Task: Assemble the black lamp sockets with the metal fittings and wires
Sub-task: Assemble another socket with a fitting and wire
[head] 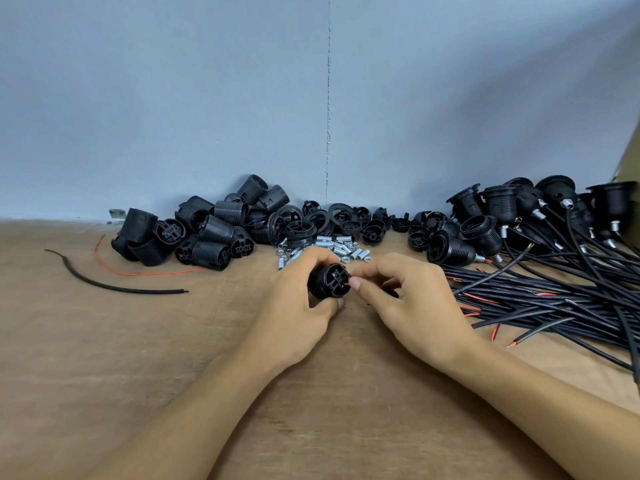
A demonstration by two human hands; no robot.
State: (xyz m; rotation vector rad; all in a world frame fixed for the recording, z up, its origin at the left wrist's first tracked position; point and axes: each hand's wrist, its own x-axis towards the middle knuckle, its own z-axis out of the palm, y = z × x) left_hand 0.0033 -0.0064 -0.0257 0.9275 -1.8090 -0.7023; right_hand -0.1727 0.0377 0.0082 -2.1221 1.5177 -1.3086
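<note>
On the wooden table, the left hand curls around 1 black lamp socket, held near the middle with its slotted end facing right. The right hand pinches thumb and forefinger together against that end; a speck of red shows there, too small to identify.

Far left lies a heap of threaded socket bodies, and far centre a heap of black caps and rings, both too tangled to count. Metal fittings are scattered just beyond the hands, which partly hide them. At the right, wired sockets trail a bundle of black wires, cut off by the frame edge. At the left lie 1 loose black cable piece and 1 thin red wire.
</note>
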